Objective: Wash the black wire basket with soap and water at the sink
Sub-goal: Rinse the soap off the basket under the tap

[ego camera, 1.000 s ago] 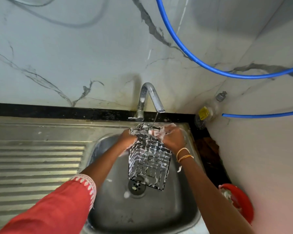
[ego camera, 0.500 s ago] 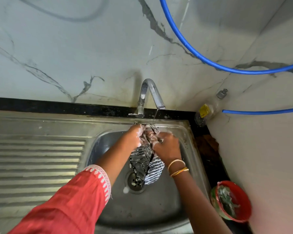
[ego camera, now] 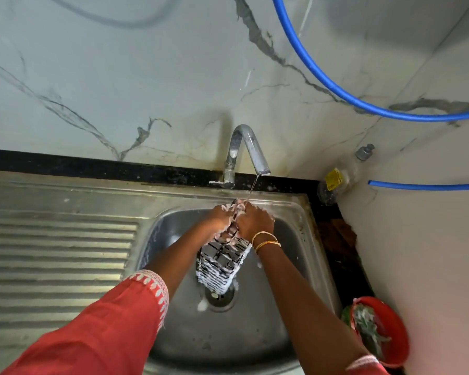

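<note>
The black wire basket (ego camera: 222, 262), coated in white suds, hangs tilted over the steel sink (ego camera: 295, 212) just above the drain (ego camera: 219, 297). My left hand (ego camera: 220, 220) and my right hand (ego camera: 255, 221) are pressed close together at its top end, both gripping it and foamy with soap. A thin stream of water falls from the chrome tap (ego camera: 245, 152) onto my hands. The basket's upper rim is hidden behind my fingers.
A ribbed steel draining board (ego camera: 57, 255) lies to the left. A clear soap bottle (ego camera: 339, 177) leans in the back right corner. A red bowl (ego camera: 382, 331) with a green scrubber sits at the right. Blue hoses (ego camera: 336, 87) cross the marble wall.
The basket has turned from face-on to edge-on and tilted. My hands have come together at its top under the tap.
</note>
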